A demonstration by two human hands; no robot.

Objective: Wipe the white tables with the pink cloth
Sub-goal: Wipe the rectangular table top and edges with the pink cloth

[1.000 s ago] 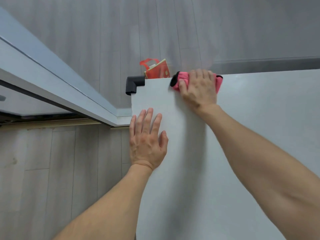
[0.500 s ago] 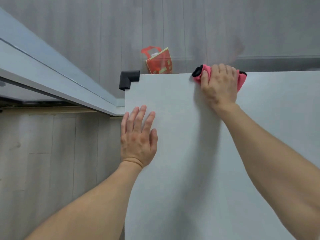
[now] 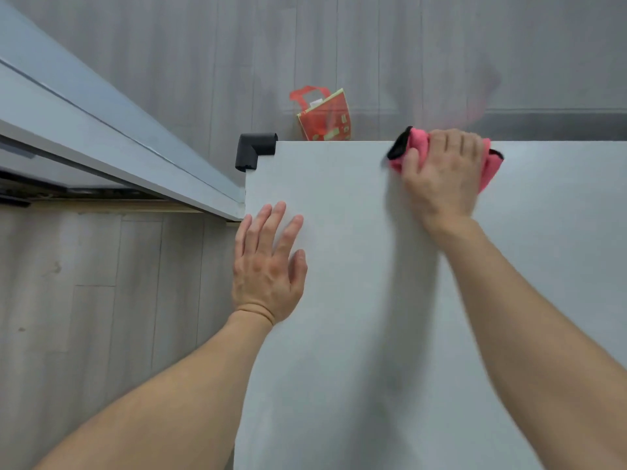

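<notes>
A white table (image 3: 356, 198) fills the right and lower part of the head view. My right hand (image 3: 441, 174) holds a bunched pink cloth (image 3: 415, 144) with a black edge against the tabletop at its far edge, fingers curled over it. Pink folds stick out on both sides of the hand. My left hand (image 3: 268, 266) rests flat on the table near its left edge, fingers straight and spread.
A black foam guard (image 3: 252, 150) caps the table's far left corner. A red paper bag (image 3: 324, 118) stands on the grey plank floor just beyond the far edge. A grey door frame and sliding track (image 3: 101, 137) run diagonally at the left.
My right hand has slid the pink cloth to the right along the far edge, away from the black corner guard. My left hand has stayed flat near the left edge.
</notes>
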